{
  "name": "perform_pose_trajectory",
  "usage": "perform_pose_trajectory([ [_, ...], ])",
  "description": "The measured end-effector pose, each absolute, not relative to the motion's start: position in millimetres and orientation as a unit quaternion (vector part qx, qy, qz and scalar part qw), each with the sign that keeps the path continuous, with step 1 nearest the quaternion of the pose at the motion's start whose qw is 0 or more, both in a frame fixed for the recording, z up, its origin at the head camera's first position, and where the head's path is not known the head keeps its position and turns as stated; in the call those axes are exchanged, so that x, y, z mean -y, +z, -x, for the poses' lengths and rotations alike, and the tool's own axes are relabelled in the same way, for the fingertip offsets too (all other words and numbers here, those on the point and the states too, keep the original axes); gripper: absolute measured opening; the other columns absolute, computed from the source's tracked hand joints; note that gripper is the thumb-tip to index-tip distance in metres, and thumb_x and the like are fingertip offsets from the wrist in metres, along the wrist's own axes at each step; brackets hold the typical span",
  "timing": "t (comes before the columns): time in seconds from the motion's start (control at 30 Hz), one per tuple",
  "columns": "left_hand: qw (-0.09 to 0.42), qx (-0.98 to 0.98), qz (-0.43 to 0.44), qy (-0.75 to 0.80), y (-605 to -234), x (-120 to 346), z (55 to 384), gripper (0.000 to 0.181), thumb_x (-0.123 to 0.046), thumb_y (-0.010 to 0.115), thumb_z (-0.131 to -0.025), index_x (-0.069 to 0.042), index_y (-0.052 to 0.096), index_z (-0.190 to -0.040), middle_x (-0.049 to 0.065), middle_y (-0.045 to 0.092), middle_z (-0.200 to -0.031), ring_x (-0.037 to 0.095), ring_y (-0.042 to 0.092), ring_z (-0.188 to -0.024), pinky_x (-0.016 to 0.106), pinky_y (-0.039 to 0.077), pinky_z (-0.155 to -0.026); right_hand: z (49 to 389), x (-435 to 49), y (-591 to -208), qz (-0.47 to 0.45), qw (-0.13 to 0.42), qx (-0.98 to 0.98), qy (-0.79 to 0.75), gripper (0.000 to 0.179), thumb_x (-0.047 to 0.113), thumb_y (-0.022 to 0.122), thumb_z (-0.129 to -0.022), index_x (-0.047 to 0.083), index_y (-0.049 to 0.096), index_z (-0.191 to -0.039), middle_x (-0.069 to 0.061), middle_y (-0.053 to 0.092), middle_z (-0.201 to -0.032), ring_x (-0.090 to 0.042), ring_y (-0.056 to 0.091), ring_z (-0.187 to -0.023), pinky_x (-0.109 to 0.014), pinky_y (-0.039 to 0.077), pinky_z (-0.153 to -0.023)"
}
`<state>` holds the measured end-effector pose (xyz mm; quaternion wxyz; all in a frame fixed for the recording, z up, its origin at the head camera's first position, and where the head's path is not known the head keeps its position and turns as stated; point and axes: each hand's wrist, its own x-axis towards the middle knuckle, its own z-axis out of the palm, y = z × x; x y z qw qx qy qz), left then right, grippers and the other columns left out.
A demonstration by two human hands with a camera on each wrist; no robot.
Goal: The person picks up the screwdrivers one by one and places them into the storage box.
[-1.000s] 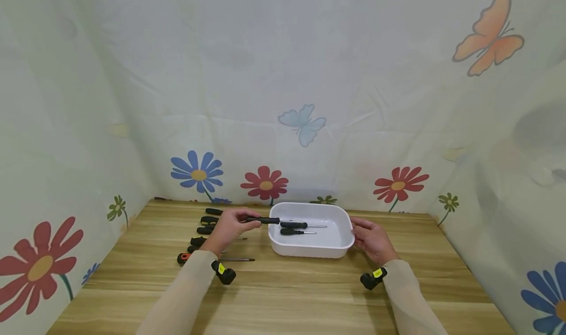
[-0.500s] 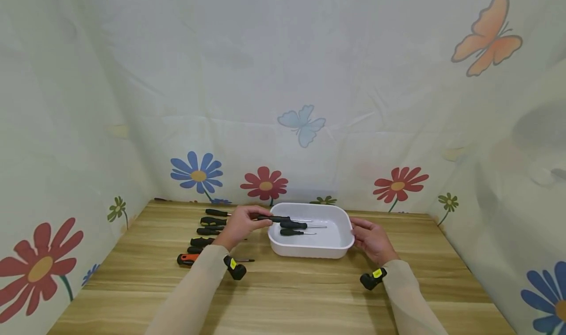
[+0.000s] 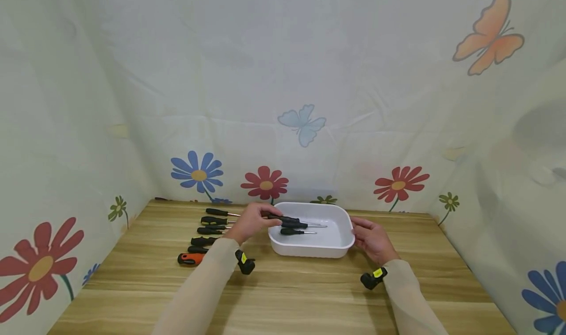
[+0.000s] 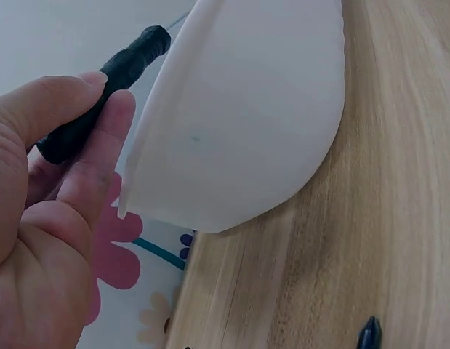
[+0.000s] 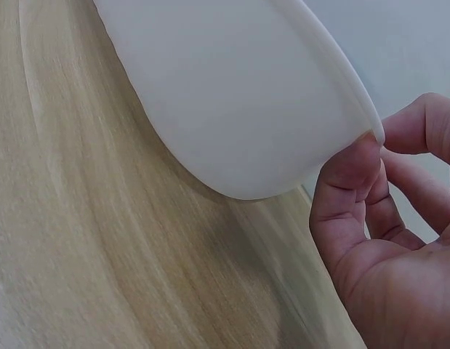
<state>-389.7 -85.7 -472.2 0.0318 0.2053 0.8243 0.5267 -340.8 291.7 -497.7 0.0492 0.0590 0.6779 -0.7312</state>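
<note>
My left hand (image 3: 254, 222) pinches the black handle of a screwdriver (image 4: 134, 62) between thumb and fingers. The handle passes over the left rim of a white plastic bin (image 3: 309, 251), and the shaft points right, into the bin. Two more black-handled screwdrivers lie inside: a longer one (image 3: 300, 225), partly covered by the held one, and a shorter one (image 3: 289, 232) in front. At the opposite end, my right hand (image 3: 373, 239) grips the bin's rim, with the thumb and a finger pinching its edge in the right wrist view.
Left of the bin, several screwdrivers lie in a column on the wooden table (image 3: 300, 295), their handles pointing left. One handle is orange and black (image 3: 190, 259), nearest the front. My left forearm hides some shafts. A flower-print curtain (image 3: 336, 168) encloses the back and sides.
My left hand has moved right with the screwdriver, bringing more of its handle over the bin and lower, close to the longer screwdriver inside. My right hand has stayed on the rim.
</note>
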Motion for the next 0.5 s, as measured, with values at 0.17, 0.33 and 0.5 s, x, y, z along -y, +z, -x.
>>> perform_pose_trajectory([
  [0.17,0.025,-0.839,-0.23,0.493,-473.5,76.8,395.7,0.015,-0.02,0.086,-0.084,-0.02,0.082,-0.099,-0.001,0.077,-0.104,0.015,0.068,-0.097,0.039,0.057,-0.096,340.2,-291.7,-497.9,-0.06,0.047,-0.678,-0.731,0.048,0.001,0.059,-0.1,-0.004,0.05,-0.147,-0.009,0.074,-0.115,-0.016,0.068,-0.086,-0.029,0.061,-0.077],
  [0.33,0.034,-0.852,-0.248,0.461,-471.4,66.8,399.7,0.016,-0.017,0.086,-0.084,-0.018,0.082,-0.1,-0.002,0.077,-0.103,0.013,0.067,-0.095,0.038,0.056,-0.095,339.7,-290.6,-496.9,-0.068,0.047,-0.679,-0.729,0.046,0.002,0.06,-0.1,-0.001,0.053,-0.146,-0.013,0.071,-0.122,-0.018,0.069,-0.088,-0.031,0.061,-0.078],
  [0.5,0.054,-0.859,-0.252,0.442,-465.5,56.4,398.8,0.017,-0.014,0.085,-0.084,-0.014,0.082,-0.101,0.0,0.076,-0.103,0.015,0.066,-0.093,0.038,0.057,-0.092,339.2,-290.6,-496.2,-0.068,0.048,-0.679,-0.729,0.047,0.002,0.06,-0.1,-0.001,0.053,-0.146,-0.011,0.072,-0.121,-0.018,0.068,-0.088,-0.031,0.061,-0.079],
])
